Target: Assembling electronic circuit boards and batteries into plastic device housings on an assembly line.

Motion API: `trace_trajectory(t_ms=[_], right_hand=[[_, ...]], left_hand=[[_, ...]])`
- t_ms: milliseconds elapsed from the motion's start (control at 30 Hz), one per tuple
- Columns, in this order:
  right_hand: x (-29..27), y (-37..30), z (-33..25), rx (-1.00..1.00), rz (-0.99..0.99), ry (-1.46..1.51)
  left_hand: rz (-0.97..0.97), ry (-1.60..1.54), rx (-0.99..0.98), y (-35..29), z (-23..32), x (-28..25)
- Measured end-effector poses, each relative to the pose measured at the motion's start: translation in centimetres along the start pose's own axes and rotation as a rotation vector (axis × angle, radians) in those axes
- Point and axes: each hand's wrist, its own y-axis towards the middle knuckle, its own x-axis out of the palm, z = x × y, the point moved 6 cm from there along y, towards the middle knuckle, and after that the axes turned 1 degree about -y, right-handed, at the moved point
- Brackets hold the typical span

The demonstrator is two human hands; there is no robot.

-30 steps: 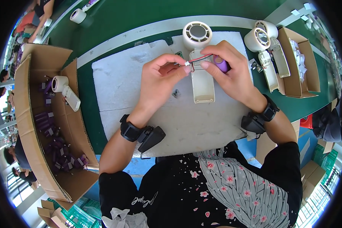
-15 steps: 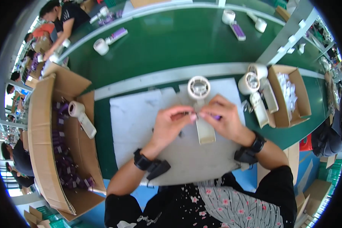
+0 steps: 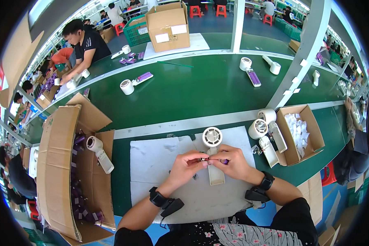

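A white handheld fan housing lies on the pale mat in front of me, its round grilled head away from me and its hollow handle toward me. Above the handle my two hands meet, fingertips nearly touching. Pinched in my left hand is a small part with red and dark bits, too small to name. My right hand has its fingers closed around a purple battery, mostly hidden by them.
At left stands a tall cardboard box of purple batteries, with a fan housing on its flap. Several housings rest beside a small box of white pieces at right. A metal post rises behind. A co-worker works at far left.
The view has tilted up, so more of the room shows and the bench sits lower in the picture. My hands stay together over the fan handle.
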Motion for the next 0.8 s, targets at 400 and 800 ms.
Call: trace_trajectory(t_ms=[400,800], right_hand=[[0.2,0.0,0.3,0.002,-0.01,0.071],[0.2,0.0,-0.1,-0.01,-0.046,0.057]], left_hand=[[0.078,-0.09,-0.072,0.2,-1.0,-1.0],[0.103,-0.098,-0.128,-0.1,-0.4,-0.9]])
